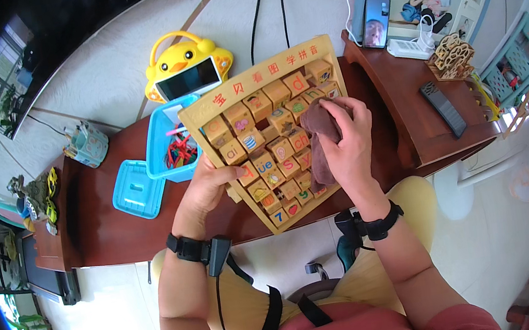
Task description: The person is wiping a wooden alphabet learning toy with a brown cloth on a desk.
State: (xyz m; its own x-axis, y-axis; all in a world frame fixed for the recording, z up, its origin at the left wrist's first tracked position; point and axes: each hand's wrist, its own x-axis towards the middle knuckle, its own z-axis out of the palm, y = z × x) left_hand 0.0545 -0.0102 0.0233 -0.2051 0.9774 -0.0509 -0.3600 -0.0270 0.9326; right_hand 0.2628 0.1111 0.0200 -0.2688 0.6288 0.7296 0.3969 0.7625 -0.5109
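A wooden frame of turning alphabet and picture blocks (262,72) is held up tilted over the desk. My left hand (211,182) grips its left edge, the thumb lying on the front near a block with a red letter. With my right hand (349,139) I hold a brown cloth (319,122) against the blocks at the frame's right side. The cloth and fingers hide several blocks there. Printed letters, numerals and small pictures show on the other blocks.
Behind the frame, a blue plastic box (154,144) holds small colourful items, its lid (137,191) beside it on the brown desk (108,235). A yellow duck-shaped device (189,67) stands at the back. On the raised right part are a phone (376,20), power strip (404,50) and remote control (443,109).
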